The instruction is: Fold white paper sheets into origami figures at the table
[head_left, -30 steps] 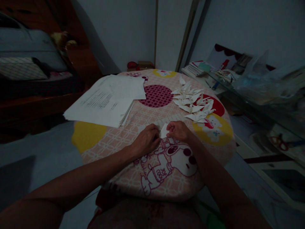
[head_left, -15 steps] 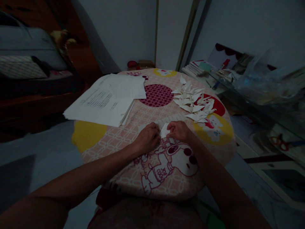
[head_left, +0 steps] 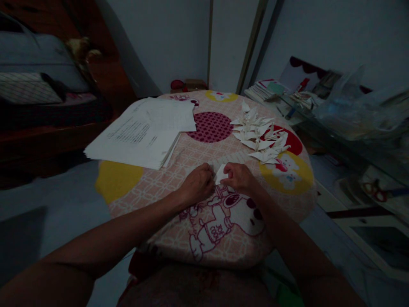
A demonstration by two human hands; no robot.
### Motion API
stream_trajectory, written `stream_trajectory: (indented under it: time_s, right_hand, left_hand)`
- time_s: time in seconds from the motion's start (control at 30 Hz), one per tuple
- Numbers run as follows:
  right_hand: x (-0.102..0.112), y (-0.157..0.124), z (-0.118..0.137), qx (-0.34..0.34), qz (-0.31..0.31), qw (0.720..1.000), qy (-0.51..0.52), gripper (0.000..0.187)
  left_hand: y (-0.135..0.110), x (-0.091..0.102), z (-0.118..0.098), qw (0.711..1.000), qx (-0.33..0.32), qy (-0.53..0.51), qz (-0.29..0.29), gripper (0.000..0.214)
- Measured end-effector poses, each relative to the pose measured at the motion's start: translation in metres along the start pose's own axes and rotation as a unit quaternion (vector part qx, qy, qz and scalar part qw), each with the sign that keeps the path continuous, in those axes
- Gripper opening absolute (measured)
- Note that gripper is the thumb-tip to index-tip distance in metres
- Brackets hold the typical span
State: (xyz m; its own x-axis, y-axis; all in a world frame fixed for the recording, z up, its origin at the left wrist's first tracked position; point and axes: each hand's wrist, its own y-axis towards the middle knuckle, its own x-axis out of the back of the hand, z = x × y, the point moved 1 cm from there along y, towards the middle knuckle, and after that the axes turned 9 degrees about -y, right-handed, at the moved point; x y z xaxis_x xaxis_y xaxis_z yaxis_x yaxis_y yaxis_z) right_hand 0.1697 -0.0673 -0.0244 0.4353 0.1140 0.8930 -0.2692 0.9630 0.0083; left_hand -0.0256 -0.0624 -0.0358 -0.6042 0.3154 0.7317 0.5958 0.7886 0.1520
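Observation:
Between my hands, just above the cloth-covered table (head_left: 172, 179), is a small folded piece of white paper (head_left: 220, 174). My left hand (head_left: 201, 181) is closed at the paper's left edge, its fingertips mostly hidden behind the knuckles. With thumb and fingers pinched, my right hand (head_left: 238, 175) grips the paper's right side. Beyond my right hand lies a cluster of folded white paper cranes (head_left: 260, 134). A stack of printed sheets (head_left: 134, 136) rests on the table to the left, with smaller paper pieces on top.
A glass-topped stand (head_left: 306, 115) at the right bears a stack of papers or booklets (head_left: 260, 90) and a clear plastic bag (head_left: 354, 111). Red-handled scissors (head_left: 375, 190) lie on its lower level. At the left, a wooden seat (head_left: 108, 81) holds bags.
Both hands stay on the paper in almost the same place. The right fingers have shifted very slightly, and the view has moved a little.

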Motion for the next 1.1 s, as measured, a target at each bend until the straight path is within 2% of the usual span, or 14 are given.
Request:
stream_trajectory:
  time_s: [0.17, 0.33, 0.47, 0.57, 0.7, 0.9, 1.1]
  right_hand:
    - [-0.001, -0.002, 0.005, -0.011, -0.009, 0.999, -0.032, 0.024]
    - [0.0, -0.001, 0.002, -0.004, -0.016, 1.0, -0.007, 0.025]
    - [0.0, 0.001, -0.003, -0.003, 0.004, 0.999, 0.05, 0.022]
    - [0.001, 0.002, -0.004, -0.015, 0.011, 0.996, 0.083, 0.022]
    - [0.001, 0.001, -0.009, -0.034, 0.005, 0.991, 0.128, 0.024]
    - [0.004, -0.003, -0.029, -0.108, -0.026, 0.983, 0.146, 0.024]
    - [0.01, -0.001, -0.022, -0.149, 0.031, 0.977, 0.152, 0.007]
  left_hand:
    - [-0.004, 0.003, 0.0, 0.999, -0.009, -0.041, -0.017, 0.007]
    - [-0.003, 0.001, -0.003, 0.999, -0.005, -0.036, -0.036, 0.009]
    - [0.002, -0.003, -0.004, 0.998, -0.048, -0.012, -0.045, 0.008]
    - [0.007, -0.006, -0.003, 0.996, -0.077, -0.03, -0.031, 0.004]
    - [0.013, -0.006, 0.0, 0.997, -0.038, -0.059, -0.026, 0.003]
    - [0.015, -0.007, -0.002, 0.999, 0.001, -0.044, -0.023, 0.007]
    - [0.02, -0.007, -0.005, 1.0, 0.023, -0.022, -0.003, 0.007]
